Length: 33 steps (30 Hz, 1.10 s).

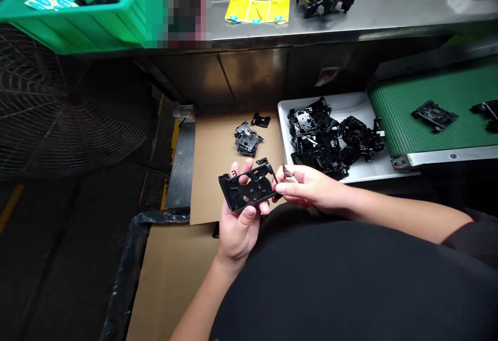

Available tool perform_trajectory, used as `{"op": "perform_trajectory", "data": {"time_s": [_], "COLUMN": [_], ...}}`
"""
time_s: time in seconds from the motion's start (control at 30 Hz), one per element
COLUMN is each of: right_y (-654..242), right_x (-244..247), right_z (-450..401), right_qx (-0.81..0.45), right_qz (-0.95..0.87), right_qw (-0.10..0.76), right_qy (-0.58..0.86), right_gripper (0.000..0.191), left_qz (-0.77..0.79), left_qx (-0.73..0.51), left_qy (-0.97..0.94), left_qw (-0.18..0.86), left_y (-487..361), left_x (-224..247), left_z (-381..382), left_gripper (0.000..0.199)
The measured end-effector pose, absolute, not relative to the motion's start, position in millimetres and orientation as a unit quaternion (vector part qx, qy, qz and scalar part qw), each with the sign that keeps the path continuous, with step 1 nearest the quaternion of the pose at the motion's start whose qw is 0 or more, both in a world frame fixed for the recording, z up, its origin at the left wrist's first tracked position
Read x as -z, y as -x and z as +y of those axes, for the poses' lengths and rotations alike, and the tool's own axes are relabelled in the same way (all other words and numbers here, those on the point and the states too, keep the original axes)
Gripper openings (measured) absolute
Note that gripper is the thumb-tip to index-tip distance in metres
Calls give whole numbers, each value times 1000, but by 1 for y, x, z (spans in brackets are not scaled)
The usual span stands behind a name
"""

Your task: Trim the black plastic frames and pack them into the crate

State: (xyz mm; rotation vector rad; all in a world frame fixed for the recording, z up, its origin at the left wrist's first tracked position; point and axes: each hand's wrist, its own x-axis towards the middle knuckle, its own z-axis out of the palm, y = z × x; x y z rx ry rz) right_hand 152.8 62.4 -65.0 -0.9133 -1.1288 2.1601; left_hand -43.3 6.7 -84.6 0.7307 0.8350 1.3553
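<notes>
Two hands hold a black plastic part above a sheet of brown cardboard.
The left hand [239, 224] is at six o'clock of the black part [249, 190], with its fingers and thumb closed around it. The right hand [311, 188] is at three o'clock, its fingers pinching a small thin thing [288, 173], too small to tell what, right by the part's edge. At twelve o'clock, a little pile of parts [248, 139] lies on the cardboard [210, 164]. At two o'clock sits a white tray [346, 103] with lots of black parts in it, and past that is a green belt [400, 107]. A big fan [70, 94] is at ten o'clock.
</notes>
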Motion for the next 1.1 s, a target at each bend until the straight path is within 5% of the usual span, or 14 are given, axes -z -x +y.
{"op": "perform_trajectory", "data": {"time_s": [0.23,0.4,1.1], "right_y": [-174,-174,-174], "right_x": [40,20,12], "right_z": [67,62,54], "right_qx": [-469,-300,-163], "right_qz": [-693,-821,-898], "right_qw": [409,369,320], "right_qy": [366,317,256], "right_gripper": [37,15,20], "left_qz": [383,380,419], "left_qx": [-629,-609,-596], "left_qy": [-342,-397,-487], "left_qw": [584,572,481], "left_y": [38,35,30], "left_x": [77,75,65], "left_z": [6,-1,-12], "left_gripper": [92,100,104]}}
